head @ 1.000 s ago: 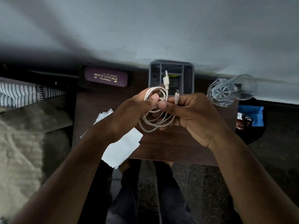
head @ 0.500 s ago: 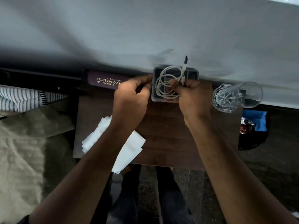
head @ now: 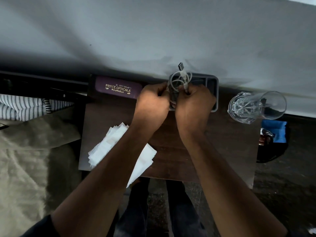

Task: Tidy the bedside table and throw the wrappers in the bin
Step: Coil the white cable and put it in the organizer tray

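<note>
Bedding (head: pixel 25 159) in a drab olive cloth fills the left side, with a striped fabric (head: pixel 25 108) at its far edge. My worktop (head: pixel 213 147), dark brown wood, stands right of it against a pale wall (head: pixel 153 31). A stack of white paper wrappers (head: pixel 106 147) lies on the near left part of the worktop, partly under my left forearm and overhanging the near edge. Lying along the far left edge is a purple glasses case (head: pixel 118 88), lettered in gold. A clear cut-glass tumbler (head: pixel 253 106) stands at the far right. Beyond the right edge, lower down, sits a dark bin (head: pixel 273 151) with something blue and a crumpled wrapper inside.

At the far middle rests a grey organiser tray (head: pixel 215 93), divided into compartments. My left hand (head: pixel 152 105) and my right hand (head: pixel 195 105) meet over its left part, both grips closed on a coiled white cable (head: pixel 179 79). The coil stands up between my fingers over the tray's far left compartment. Its metal USB plug (head: pixel 180 66) sticks up past the tray's far rim, towards the wall.
</note>
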The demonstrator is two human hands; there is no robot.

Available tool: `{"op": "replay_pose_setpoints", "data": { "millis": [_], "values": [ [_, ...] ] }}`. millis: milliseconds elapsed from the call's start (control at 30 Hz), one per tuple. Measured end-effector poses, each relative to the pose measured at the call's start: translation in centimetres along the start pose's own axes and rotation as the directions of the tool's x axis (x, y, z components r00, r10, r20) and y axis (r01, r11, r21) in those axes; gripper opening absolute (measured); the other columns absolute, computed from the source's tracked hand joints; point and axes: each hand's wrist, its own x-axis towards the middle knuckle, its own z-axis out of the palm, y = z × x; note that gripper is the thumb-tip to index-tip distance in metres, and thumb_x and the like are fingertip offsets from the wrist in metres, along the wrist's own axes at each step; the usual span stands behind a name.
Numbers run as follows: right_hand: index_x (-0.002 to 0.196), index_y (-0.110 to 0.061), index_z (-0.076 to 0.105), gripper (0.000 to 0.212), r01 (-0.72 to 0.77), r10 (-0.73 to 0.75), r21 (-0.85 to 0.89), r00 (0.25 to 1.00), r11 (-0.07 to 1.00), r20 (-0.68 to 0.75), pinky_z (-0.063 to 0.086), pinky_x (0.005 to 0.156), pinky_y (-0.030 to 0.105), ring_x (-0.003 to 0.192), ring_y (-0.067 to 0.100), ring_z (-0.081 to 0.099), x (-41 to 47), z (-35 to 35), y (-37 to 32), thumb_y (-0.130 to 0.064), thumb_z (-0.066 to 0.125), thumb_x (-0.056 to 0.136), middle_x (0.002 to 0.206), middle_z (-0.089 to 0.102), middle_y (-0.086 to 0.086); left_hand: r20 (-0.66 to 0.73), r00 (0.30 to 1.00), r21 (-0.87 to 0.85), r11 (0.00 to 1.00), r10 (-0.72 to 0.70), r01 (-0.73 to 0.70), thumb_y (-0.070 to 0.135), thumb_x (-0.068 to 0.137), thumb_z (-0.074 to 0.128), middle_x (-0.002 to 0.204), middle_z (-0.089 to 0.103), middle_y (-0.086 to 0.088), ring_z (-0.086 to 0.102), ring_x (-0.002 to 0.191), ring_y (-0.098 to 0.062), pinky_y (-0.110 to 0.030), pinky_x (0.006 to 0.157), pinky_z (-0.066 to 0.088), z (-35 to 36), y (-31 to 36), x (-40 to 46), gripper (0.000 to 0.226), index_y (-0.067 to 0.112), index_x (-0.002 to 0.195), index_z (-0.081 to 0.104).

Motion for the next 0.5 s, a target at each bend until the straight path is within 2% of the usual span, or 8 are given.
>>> {"op": "replay_pose_setpoints", "data": {
  "millis": [67,133,167,233,333,433,500],
  "values": [
    [0.064,-0.002,0.069,0.019,0.013,-0.013,0.001,1.0,1.0,-0.028,0.014,0.059,0.019,0.057,0.028,0.052,-0.1,-0.3,0.3,-0.007,0.063,0.082,0.063,0.063,0.019,0.002,1.0,-0.046,0.999,-0.028,0.028,0.009,0.093,0.053,0.083,0.078,0.014,0.068,0.081,-0.001,-0.02,0.077,0.053,-0.1,0.1,-0.2,0.031,0.027,0.095,0.077],
    [0.064,0.0,0.068,0.018,0.039,-0.039,0.013,0.999,0.999,-0.029,0.015,0.06,0.018,0.057,0.021,0.045,-0.2,-0.4,0.4,-0.006,0.063,0.081,0.062,0.061,0.018,0.029,0.998,-0.095,0.994,-0.053,0.056,0.009,0.093,0.053,0.073,0.074,0.024,0.07,0.081,0.002,-0.018,0.08,0.056,-0.2,0.3,-0.2,0.039,0.037,0.081,0.076],
    [0.065,0.0,0.069,0.019,0.046,-0.046,0.015,0.999,0.999,-0.022,0.016,0.059,0.018,0.057,0.02,0.045,-0.2,-0.4,0.3,-0.005,0.063,0.081,0.062,0.061,0.018,0.041,0.997,-0.127,0.989,-0.066,0.071,0.007,0.093,0.052,0.07,0.074,0.024,0.071,0.078,0.003,-0.017,0.077,0.056,-0.2,0.4,-0.2,0.045,0.038,0.073,0.077],
    [0.063,-0.001,0.068,0.021,0.034,-0.033,0.018,0.999,0.999,-0.023,0.02,0.053,0.018,0.055,0.021,0.046,0.0,-0.4,0.2,-0.005,0.063,0.083,0.06,0.061,0.018,0.053,0.995,-0.195,0.976,-0.084,0.092,0.0,0.095,0.05,0.066,0.073,0.022,0.07,0.069,0.007,-0.01,0.067,0.053,0.0,0.6,-0.3,0.05,0.04,0.076,0.072],
    [0.059,0.001,0.067,0.022,0.022,-0.021,0.017,0.996,1.0,-0.091,0.03,0.053,0.002,0.051,0.017,0.037,0.4,-1.3,-0.2,-0.004,0.067,0.081,0.054,0.057,0.016,0.02,0.996,-0.258,0.962,-0.083,0.085,-0.001,0.095,0.051,0.066,0.073,0.023,0.069,0.07,0.009,-0.01,0.069,0.051,0.2,0.6,-0.3,0.047,0.037,0.078,0.071],
    [0.06,0.001,0.069,0.021,0.032,-0.029,0.028,0.994,0.999,-0.109,0.028,0.051,0.001,0.05,0.016,0.041,0.3,-2.2,-0.4,-0.004,0.07,0.081,0.052,0.053,0.01,-0.035,0.995,-0.309,0.948,-0.089,0.073,0.0,0.094,0.051,0.075,0.078,0.014,0.073,0.078,0.0,-0.017,0.076,0.053,0.1,0.3,0.1,0.042,0.031,0.078,0.076],
    [0.062,-0.001,0.07,0.021,0.032,-0.029,0.051,0.997,0.998,-0.074,0.029,0.05,0.003,0.052,0.016,0.049,0.3,-2.1,-0.2,-0.005,0.068,0.082,0.054,0.057,0.008,0.01,0.996,-0.347,0.934,-0.089,0.087,0.001,0.095,0.05,0.09,0.081,0.002,0.076,0.092,-0.013,-0.028,0.087,0.057,0.2,0.3,0.2,0.038,0.025,0.087,0.079]
  ]
}}
